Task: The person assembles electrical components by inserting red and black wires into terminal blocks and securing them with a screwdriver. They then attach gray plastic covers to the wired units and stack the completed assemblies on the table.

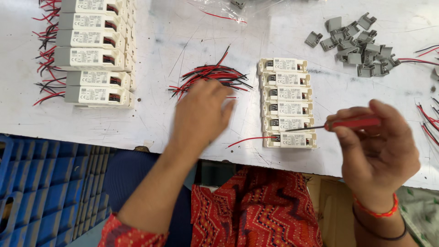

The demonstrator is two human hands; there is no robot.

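One red lead is in on the nearest white module; five more wait above it.

Your right hand (377,146) is pinched shut on the red-handled screwdriver (352,123), its thin metal shaft reaching left to the terminal of the nearest white module (290,139), where a single red wire (249,140) already trails out. The five boxy plastic modules (286,87) stacked beyond that tip show no leads yet. Your left hand (201,116), blurred with fingers spread and holding nothing I can see, hovers over the loose bundle of red and black wires (212,75). Far left of it, finished-looking modules (93,50) lie with leads attached; beyond your screwdriver grip sits a heap of grey plastic clips (356,43) on the scuffed white table (183,27).
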